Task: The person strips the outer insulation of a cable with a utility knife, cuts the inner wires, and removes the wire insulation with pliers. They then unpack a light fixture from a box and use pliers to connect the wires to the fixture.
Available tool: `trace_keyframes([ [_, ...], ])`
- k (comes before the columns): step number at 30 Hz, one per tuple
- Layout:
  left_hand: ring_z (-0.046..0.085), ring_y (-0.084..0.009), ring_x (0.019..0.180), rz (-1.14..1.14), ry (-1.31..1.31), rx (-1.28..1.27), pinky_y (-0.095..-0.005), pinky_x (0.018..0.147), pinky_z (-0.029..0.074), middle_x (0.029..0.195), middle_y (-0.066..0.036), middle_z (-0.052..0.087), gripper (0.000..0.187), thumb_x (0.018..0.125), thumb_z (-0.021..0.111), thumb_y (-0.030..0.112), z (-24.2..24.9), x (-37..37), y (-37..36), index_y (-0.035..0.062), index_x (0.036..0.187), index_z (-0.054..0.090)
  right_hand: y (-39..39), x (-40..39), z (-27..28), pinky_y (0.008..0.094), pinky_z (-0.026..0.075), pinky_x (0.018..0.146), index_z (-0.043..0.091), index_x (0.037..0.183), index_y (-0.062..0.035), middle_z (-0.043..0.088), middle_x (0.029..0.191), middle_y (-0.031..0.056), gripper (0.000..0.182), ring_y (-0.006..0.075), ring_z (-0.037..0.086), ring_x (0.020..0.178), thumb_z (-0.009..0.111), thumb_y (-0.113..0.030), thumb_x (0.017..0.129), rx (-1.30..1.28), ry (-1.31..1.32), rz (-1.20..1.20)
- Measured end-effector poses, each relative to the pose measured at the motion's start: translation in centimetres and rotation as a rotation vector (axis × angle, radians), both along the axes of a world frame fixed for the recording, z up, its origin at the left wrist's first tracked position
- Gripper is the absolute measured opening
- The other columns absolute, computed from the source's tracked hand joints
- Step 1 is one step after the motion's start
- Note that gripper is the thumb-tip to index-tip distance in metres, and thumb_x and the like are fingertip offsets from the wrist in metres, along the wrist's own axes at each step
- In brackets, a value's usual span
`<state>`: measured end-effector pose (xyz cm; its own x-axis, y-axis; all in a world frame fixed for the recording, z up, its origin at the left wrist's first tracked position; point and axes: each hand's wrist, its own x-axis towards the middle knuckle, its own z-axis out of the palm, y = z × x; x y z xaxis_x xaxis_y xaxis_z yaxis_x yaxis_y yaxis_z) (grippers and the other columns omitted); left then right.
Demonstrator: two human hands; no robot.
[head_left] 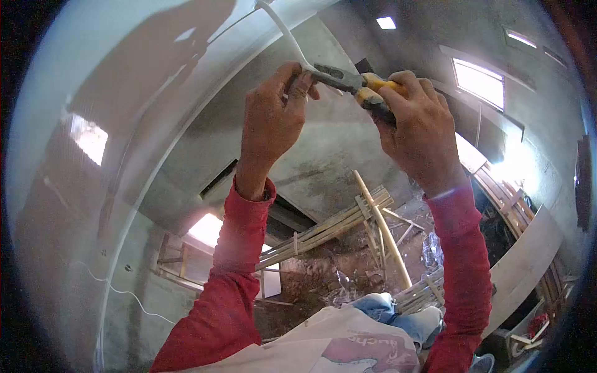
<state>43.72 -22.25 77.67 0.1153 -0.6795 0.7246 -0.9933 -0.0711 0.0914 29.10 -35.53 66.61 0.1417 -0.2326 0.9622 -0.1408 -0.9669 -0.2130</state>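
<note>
A white cable comes down from an opening in the pale ceiling panel overhead. My left hand pinches its lower end between thumb and fingers. My right hand is wrapped round the yellow and black handles of a pair of pliers. The pliers' dark metal jaws point left and meet the cable end right at my left fingertips. Whether the jaws grip or cut the cable cannot be made out, since my fingers cover part of it.
Below me, long wooden poles and boards lie over a debris-strewn floor. A wide plank leans at the right near a stack of timber. A thin white wire runs along the lower left wall. Bright windows stand at the right.
</note>
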Motion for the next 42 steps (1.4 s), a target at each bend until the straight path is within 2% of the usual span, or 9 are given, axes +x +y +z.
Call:
trace_keyframes([
  [14, 0.059, -0.0189, 0.068, 0.07, -0.053, 0.044, -0.035, 0.065, 0.047, 0.077, -0.005, 0.066, 0.023, 0.102, 0.053, 0.023, 0.4, -0.1, -0.4, 0.0066, 0.092, 0.064, 17.0, -19.9, -44.7, 0.045, 0.048, 0.09, 0.066, 0.111, 0.0024, 0.063, 0.111, 0.0243, 0.025, 0.0383, 0.062, 0.101, 0.061, -0.014, 0.093, 1.029, 0.483, -0.092],
  [15, 0.063, -0.0247, 0.069, -0.006, -0.112, 0.022, -0.0384, 0.067, 0.048, 0.081, -0.007, 0.067, 0.017, 0.1, 0.055, 0.018, 0.2, 1.0, -0.9, 0.007, 0.093, 0.064, 16.3, -21.5, -45.3, 0.0454, 0.048, 0.09, 0.066, 0.114, 0.0016, 0.063, 0.111, 0.024, 0.026, 0.0376, 0.062, 0.1, 0.06, -0.015, 0.095, 1.495, -0.06, 0.204],
  [16, 0.063, -0.0278, 0.074, -0.017, -0.808, 0.038, -0.0425, 0.072, 0.049, 0.087, -0.006, 0.067, 0.011, 0.097, 0.056, 0.018, 1.1, 4.2, -0.8, 0.0106, 0.094, 0.064, 15.2, -22.4, -43.5, 0.0458, 0.049, 0.089, 0.066, 0.117, 0.0008, 0.064, 0.11, 0.0238, 0.026, 0.037, 0.063, 0.1, 0.059, -0.015, 0.097, 1.748, -0.844, 0.376],
  [19, 0.06, -0.0236, 0.071, 0.0, -0.892, 0.133, -0.0375, 0.065, 0.047, 0.085, -0.007, 0.065, 0.022, 0.101, 0.049, 0.022, 1.2, 7.0, -0.3, 0.0082, 0.094, 0.064, 12.3, -29.0, -40.3, 0.0438, 0.048, 0.088, 0.066, 0.116, -0.0016, 0.065, 0.11, 0.0206, 0.025, 0.036, 0.063, 0.1, 0.062, -0.018, 0.098, 0.888, 0.536, -0.351],
  [28, 0.058, -0.0175, 0.07, 0.027, -0.151, 0.119, -0.0331, 0.057, 0.051, 0.086, -0.01, 0.066, 0.042, 0.108, 0.036, 0.029, 0.6, 1.8, -1.9, 0.0024, 0.092, 0.065, 4.0, -24.4, -16.8, 0.0434, 0.052, 0.072, 0.068, 0.1, -0.002, 0.069, 0.097, 0.0174, 0.025, 0.0345, 0.068, 0.081, 0.069, -0.026, 0.093, 0.402, 0.369, -0.401],
  [33, 0.058, -0.0253, 0.123, 0.141, -1.194, 0.293, -0.036, 0.108, 0.046, 0.132, -0.011, 0.061, 0.033, 0.1, 0.048, 0.011, 3.3, 8.8, -1.1, 0.0043, 0.13, 0.061, 1.1, -13.9, -8.8, 0.0346, 0.048, 0.064, 0.07, 0.111, -0.0018, 0.066, 0.092, 0.014, 0.025, 0.0214, 0.062, 0.074, 0.069, -0.02, 0.093, 0.381, 0.062, 0.024],
  [35, 0.066, -0.0274, 0.098, 0.05, -1.281, 0.192, -0.041, 0.086, 0.053, 0.115, -0.01, 0.067, 0.018, 0.1, 0.053, 0.014, 2.2, 5.7, -1.3, 0.0034, 0.107, 0.066, 0.7, -8.8, -5.6, 0.0344, 0.048, 0.064, 0.071, 0.111, -0.0026, 0.066, 0.091, 0.0129, 0.025, 0.02, 0.061, 0.073, 0.069, -0.02, 0.093, 0.276, -0.004, 0.079],
  [38, 0.061, -0.018, 0.073, -0.025, -0.074, 0.125, -0.0325, 0.072, 0.047, 0.077, -0.006, 0.066, 0.022, 0.102, 0.055, 0.023, 0.7, 0.8, -1.0, 0.004, 0.095, 0.065, 1.2, -5.5, -1.6, 0.0355, 0.049, 0.064, 0.071, 0.111, -0.0035, 0.064, 0.088, 0.0117, 0.026, 0.0206, 0.059, 0.071, 0.068, -0.023, 0.095, 0.228, 0.195, -0.034],
  [42, 0.051, -0.0072, 0.068, -0.054, 0.132, 0.104, -0.0245, 0.064, 0.042, 0.077, 0.002, 0.065, 0.03, 0.104, 0.055, 0.03, 0.4, -0.2, -0.7, 0.0045, 0.095, 0.068, 1.7, -4.1, 2.2, 0.0357, 0.051, 0.072, 0.071, 0.113, -0.0073, 0.06, 0.088, 0.0089, 0.031, 0.024, 0.06, 0.08, 0.061, -0.032, 0.097, 0.306, 0.233, 0.038],
])
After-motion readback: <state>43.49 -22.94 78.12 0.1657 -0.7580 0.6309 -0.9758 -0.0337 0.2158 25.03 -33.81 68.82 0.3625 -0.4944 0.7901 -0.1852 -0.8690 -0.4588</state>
